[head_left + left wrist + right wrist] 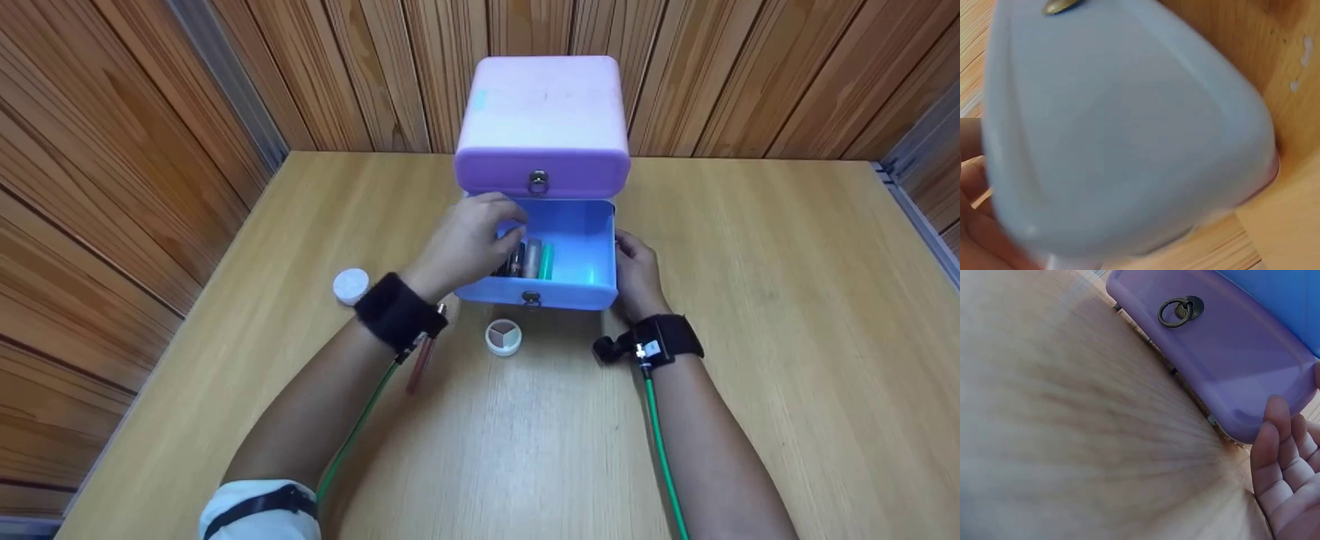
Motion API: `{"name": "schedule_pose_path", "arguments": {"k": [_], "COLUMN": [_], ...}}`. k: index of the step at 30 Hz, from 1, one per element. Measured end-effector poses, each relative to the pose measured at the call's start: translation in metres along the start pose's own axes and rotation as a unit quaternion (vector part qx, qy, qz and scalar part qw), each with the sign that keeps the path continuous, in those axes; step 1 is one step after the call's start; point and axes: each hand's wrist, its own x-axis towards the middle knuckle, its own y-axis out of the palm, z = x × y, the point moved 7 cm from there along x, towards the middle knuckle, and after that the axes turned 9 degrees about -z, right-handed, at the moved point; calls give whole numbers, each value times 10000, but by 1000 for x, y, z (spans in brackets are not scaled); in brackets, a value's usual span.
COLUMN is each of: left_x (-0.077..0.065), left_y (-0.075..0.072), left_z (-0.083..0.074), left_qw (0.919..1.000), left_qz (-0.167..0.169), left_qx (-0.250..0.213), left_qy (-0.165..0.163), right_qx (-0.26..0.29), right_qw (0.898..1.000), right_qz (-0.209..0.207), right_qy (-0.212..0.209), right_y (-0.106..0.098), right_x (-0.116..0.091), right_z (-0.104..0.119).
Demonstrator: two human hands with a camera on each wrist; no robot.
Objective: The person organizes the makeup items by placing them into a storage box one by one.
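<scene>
A small plastic drawer cabinet (546,97) has its blue drawer (589,240) pulled out under a closed purple drawer (495,171). In it lie a green tube (547,261), a grey tube (532,259) and dark tubes (516,260), partly behind my left hand (472,236). That hand reaches over the drawer's left side, thumb and forefinger apart with nothing seen between them. In the left wrist view, the blue drawer front (1117,129) hides much of it. My right hand (639,274) rests against the drawer's right side; its fingers (1278,417) look fairly straight beside a lower purple drawer (1235,349).
On the table (787,337), a round three-shade makeup pan (503,337) sits in front of the drawer. A white round lid (350,286) and a slim reddish-brown tube (422,364) lie to the left, near my left wrist. Wooden panels (720,75) stand behind the cabinet.
</scene>
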Motion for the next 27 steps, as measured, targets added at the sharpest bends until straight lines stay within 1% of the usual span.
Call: {"name": "schedule_pose_path", "arguments": {"k": [3,6,9,11,13,15,17,21,24,27], "left_x": [-7,-15,-23,-30,-38,-45,-53,-65,-72,-78], "left_y": [-14,-24,-28,-29,-28,-26,-22,-14,-7,-3], "left_z": [0,1,8,17,29,42,54,74,87,99], "left_qw": [9995,9984,9979,9978,9972,9959,9947,9914,9859,9812], "left_qz": [-282,-495,-597,-574,-488,-308,-100,330,586,761], "left_qx": [-94,-264,-237,-151,-18,114,280,814,1191,1369], "left_qy": [75,69,-67,-289,-564,-847,-985,-973,-1020,-1128], "right_qx": [-58,-100,-57,-18,-20,-26,-64,-49,-30,14], "right_qw": [10000,9999,9998,9997,9997,9997,9996,9997,9996,9996], "right_qz": [-20,-92,-192,-235,-248,-253,-258,-246,-238,-241], "right_qy": [-2,-58,-86,-84,-70,-52,-54,-57,-116,-120], "right_y": [-4,-11,-19,-23,-26,-28,-29,-30,-30,-31], "right_x": [0,0,2,3,3,4,4,3,2,2], "right_z": [-1,2,6,7,8,7,6,4,4,4]}}
